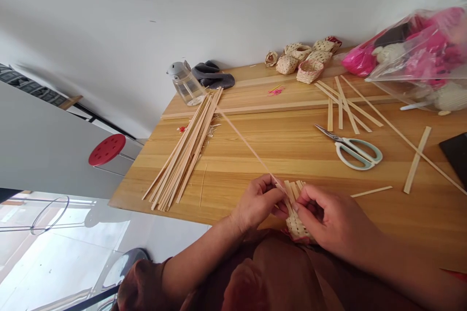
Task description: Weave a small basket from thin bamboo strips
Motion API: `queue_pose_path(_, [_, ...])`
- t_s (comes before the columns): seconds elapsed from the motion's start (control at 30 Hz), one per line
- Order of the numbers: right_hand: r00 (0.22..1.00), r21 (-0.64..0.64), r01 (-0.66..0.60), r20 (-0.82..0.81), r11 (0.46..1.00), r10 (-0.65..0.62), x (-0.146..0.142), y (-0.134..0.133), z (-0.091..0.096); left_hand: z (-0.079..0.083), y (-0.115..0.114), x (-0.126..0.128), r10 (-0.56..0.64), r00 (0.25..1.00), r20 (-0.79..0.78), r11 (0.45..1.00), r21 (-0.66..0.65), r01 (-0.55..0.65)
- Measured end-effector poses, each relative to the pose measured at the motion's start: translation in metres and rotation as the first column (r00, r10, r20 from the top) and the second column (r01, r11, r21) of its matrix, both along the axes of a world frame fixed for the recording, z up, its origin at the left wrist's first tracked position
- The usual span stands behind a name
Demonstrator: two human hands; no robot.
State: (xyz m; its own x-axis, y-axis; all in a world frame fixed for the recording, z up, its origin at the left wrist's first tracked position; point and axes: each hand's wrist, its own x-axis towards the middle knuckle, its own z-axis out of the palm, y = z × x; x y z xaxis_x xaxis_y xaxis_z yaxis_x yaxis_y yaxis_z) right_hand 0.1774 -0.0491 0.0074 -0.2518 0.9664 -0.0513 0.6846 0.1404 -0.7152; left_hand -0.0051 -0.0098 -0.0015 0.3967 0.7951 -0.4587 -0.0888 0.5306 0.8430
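A small woven basket (297, 226) of pale flat strips is held at the table's near edge, close to my body. Several strip ends stand up from its top, and some red shows at its bottom. My left hand (260, 201) pinches a long thin strip (242, 138) that runs from the basket up toward the far left. From the right, my right hand (328, 211) has thumb and forefinger closed on the basket's upper weave. My fingers hide part of the weaving. A pair of scissors (353, 150) with white handles lies beyond my right hand.
A bundle of long strips (186, 155) lies on the wooden table (251, 121) at left, beside a water bottle (186, 82). Several finished woven pieces (310, 69) sit against the wall. Short strips (343, 102) and a plastic bag (419, 53) with pink contents are at right.
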Motion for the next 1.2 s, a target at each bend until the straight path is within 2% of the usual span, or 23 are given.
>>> queue_pose_path(0.17, [0.999,-0.003,0.013,0.046,1.000,-0.013,-0.001,0.004,0.001,-0.003,-0.005,-0.004,0.024,0.996,0.083,1.000,0.004,-0.025])
queue_pose_path(0.33, [0.999,0.008,-0.031,-0.038,0.999,0.032,0.002,0.003,0.001,-0.005,-0.010,-0.011,0.034,0.991,0.131,0.999,0.012,-0.036])
queue_pose_path(0.43, [0.994,0.041,-0.073,-0.079,0.996,0.076,0.005,-0.001,-0.002,-0.005,-0.014,-0.017,-0.017,0.997,0.070,0.998,0.062,0.013])
queue_pose_path(0.5, [0.993,0.053,-0.074,-0.084,0.996,0.078,0.008,-0.003,-0.005,-0.005,-0.019,-0.020,-0.030,0.997,-0.066,0.982,0.186,0.042])
queue_pose_path(0.57, [0.993,0.050,-0.080,-0.085,0.996,0.084,0.011,-0.005,-0.007,-0.007,-0.022,-0.023,0.032,0.966,-0.258,0.922,0.381,0.071])
queue_pose_path(0.67, [0.989,0.027,-0.098,-0.112,0.995,0.101,0.013,-0.008,-0.009,-0.011,-0.026,-0.024,0.208,0.870,-0.446,0.776,0.617,0.131])
queue_pose_path(0.83, [0.989,0.037,-0.071,-0.128,0.997,0.075,0.013,-0.010,-0.007,-0.015,-0.028,-0.027,0.344,0.786,-0.513,0.642,0.740,0.202])
queue_pose_path(0.9, [0.990,0.034,-0.069,-0.122,0.997,0.073,0.012,-0.010,-0.007,-0.012,-0.029,-0.029,0.401,0.752,-0.523,0.546,0.796,0.263])
queue_pose_path(0.97, [0.990,0.020,-0.085,-0.115,0.996,0.086,0.013,-0.010,-0.007,-0.009,-0.030,-0.031,0.440,0.717,-0.541,0.423,0.829,0.366])
queue_pose_path(1.03, [0.990,0.025,-0.110,-0.090,0.994,0.112,0.014,-0.011,-0.007,-0.006,-0.030,-0.034,0.410,0.710,-0.572,0.324,0.819,0.473])
queue_pose_path(1.1, [0.989,0.041,-0.135,-0.052,0.990,0.137,0.017,-0.011,-0.007,-0.006,-0.031,-0.036,0.326,0.739,-0.590,0.297,0.806,0.512])
queue_pose_path(1.13, [0.988,0.047,-0.147,-0.036,0.988,0.148,0.018,-0.012,-0.007,-0.007,-0.031,-0.036,0.282,0.760,-0.585,0.311,0.805,0.505])
queue_pose_path(1.2, [0.986,0.043,-0.163,-0.012,0.986,0.163,0.019,-0.013,-0.006,-0.010,-0.032,-0.037,0.224,0.798,-0.559,0.374,0.806,0.459])
